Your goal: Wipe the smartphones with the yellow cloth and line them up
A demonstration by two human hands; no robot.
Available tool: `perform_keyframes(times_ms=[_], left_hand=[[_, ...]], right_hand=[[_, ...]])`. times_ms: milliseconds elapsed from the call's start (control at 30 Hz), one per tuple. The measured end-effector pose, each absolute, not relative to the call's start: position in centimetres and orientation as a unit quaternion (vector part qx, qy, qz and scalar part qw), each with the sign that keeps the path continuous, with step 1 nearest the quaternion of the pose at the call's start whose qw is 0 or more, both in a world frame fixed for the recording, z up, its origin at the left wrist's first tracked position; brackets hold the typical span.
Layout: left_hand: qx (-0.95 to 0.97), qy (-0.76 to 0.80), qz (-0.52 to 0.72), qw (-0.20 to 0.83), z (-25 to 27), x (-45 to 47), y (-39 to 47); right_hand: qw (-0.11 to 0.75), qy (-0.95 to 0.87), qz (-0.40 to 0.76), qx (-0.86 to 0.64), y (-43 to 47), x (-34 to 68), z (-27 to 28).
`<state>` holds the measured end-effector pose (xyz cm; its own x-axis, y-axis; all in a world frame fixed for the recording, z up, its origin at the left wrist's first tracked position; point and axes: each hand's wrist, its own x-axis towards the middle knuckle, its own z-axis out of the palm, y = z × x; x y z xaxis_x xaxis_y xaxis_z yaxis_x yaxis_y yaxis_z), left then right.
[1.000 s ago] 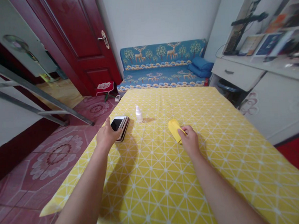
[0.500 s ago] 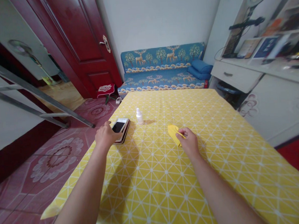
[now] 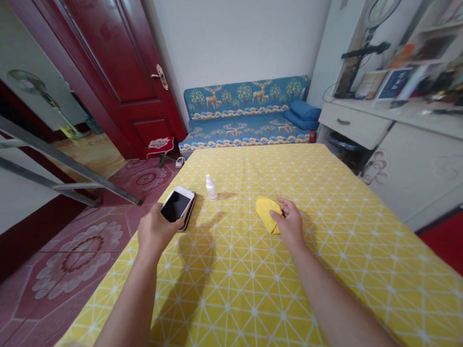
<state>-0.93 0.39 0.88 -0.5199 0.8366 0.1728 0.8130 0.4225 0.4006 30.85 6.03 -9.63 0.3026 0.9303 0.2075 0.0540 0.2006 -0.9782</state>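
White phone (image 3: 179,203): slick, we judge, best taken by edges; left hand (image 3: 154,230) grips them, right hand (image 3: 291,225) pinches yellow cloth (image 3: 266,212).

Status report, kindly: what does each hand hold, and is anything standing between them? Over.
Left hand gripping phone, screen up. Right hand pinching yellow cloth. Bottle upright between them, slightly farther out, touching neither hand.

A blue deer-print sofa (image 3: 248,127) stands along the wall (image 3: 235,33), a red stool (image 3: 160,145) by the door (image 3: 106,50), perhaps books (image 3: 395,83) on the cabinet (image 3: 417,161).
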Motion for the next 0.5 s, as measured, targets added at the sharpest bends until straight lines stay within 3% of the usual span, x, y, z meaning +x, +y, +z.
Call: perform_keyframes(times_ms=[33, 100, 200, 300, 500], left_hand=[[0.492, 0.812, 0.303, 0.086, 0.6, -0.1, -0.3], [0.473, 0.689, 0.456, 0.305, 0.1, 2.3, -1.4], [0.364, 0.494, 0.544, 0.573, -0.8, 6.9, -1.7], [0.29, 0.397, 0.539, 0.684, -1.8, 11.2, -0.5], [0.276, 0.273, 0.465, 0.796, -4.7, 15.0, 2.4]], right_hand=[[0.621, -0.467, 0.353, -0.522, 6.2, 30.9, -9.7], [0.634, -0.446, 0.351, -0.526, 6.4, 31.0, -9.6], [0.67, -0.378, 0.374, -0.518, 6.6, 31.2, -9.3], [0.71, -0.306, 0.385, -0.504, 6.7, 31.7, -9.0], [0.747, -0.264, 0.366, -0.489, 6.8, 32.5, -9.1]])
